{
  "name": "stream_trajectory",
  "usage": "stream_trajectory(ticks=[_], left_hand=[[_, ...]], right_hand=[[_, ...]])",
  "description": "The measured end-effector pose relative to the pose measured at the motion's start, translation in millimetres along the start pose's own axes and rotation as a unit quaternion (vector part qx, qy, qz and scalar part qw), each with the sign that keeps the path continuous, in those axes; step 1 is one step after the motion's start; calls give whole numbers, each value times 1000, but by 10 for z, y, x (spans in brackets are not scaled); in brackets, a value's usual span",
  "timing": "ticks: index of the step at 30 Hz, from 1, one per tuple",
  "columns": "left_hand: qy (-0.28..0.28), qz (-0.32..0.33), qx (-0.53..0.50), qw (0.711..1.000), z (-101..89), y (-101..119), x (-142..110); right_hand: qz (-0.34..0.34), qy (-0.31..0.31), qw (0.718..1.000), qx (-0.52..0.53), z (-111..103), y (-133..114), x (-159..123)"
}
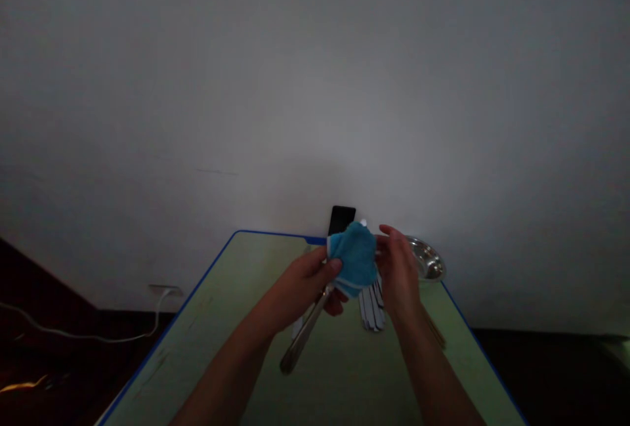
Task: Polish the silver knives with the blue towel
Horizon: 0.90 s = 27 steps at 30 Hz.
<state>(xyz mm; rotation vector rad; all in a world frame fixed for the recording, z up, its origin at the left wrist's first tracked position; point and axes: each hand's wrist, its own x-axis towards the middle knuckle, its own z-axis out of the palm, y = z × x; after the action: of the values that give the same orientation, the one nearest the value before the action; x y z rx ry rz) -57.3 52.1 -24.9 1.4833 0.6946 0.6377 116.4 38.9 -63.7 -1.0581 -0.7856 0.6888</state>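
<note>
Blue cloth (357, 258) between left hand (311, 274) and right hand (398, 268): probably soft, light, pinch at edge. Left grasping it; stiff-looking utensil handle (305, 335) jutting below. Right loosely spread, contact unclear.

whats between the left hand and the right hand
The blue cloth, in the head view: the left hand holds one side, and the right hand is at the other. Below it in the picture, a striped item shows.

Far end of the utensil (300, 347) out of sight in or behind the blue cloth (356, 256).
</note>
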Motion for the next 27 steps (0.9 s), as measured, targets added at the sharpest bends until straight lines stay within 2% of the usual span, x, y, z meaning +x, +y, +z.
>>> stream_trajectory(ticks=[1,6,11,19,27], left_hand=[[15,2,-14,1000,-33,16,0],[85,6,-67,994,-196,67,-21],[98,-12,-57,994,-298,80,-55],[87,-30,-51,994,-336,65,-55],[106,-28,-46,993,-388,33,-29]], right_hand=[[-8,24,999,-47,9,104,118],[2,98,983,-154,186,706,623],[-10,149,958,-244,437,1106,703],[-16,186,910,-369,662,1344,690],[-32,218,873,-435,704,1532,740]])
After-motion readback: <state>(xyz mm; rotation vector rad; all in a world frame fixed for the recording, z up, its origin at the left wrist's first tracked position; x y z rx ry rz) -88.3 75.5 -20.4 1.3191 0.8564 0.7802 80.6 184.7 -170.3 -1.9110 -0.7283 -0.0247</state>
